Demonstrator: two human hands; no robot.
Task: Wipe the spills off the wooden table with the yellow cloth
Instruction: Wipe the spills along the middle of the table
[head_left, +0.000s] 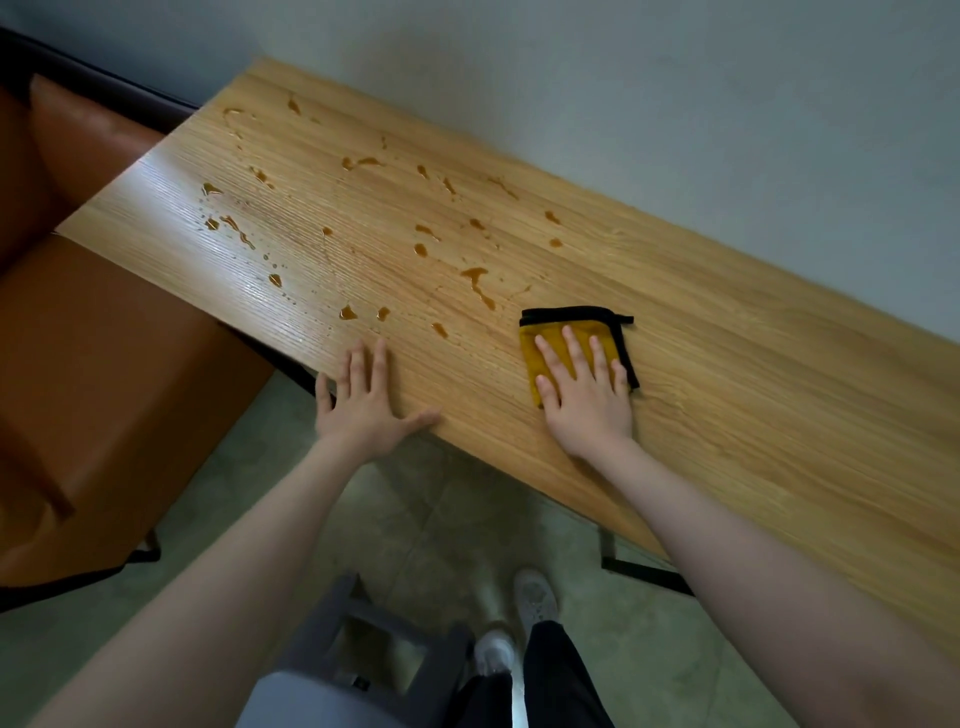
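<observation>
Below my arms, closest to me, stood a grey stool and my white shoes on the pale green floor. Beyond my hands the wooden table ran along a grey-white wall, its grain glossy on the side past my left hand.

My right hand lay flat with the fingers spread and straight, pressing down on the yellow cloth, which was folded small, edged in black, and stuck out past my fingertips. My left hand rested palm down at the near table edge, fingers straight and apart, thumb lying along the edge, holding nothing.

Amber spills dotted the wood just ahead of my left fingertips and to the left of the cloth, scattering toward the far corner. Further left of my left hand sat a brown leather seat, tucked partly under the table end. Under my right forearm a black table leg showed.
</observation>
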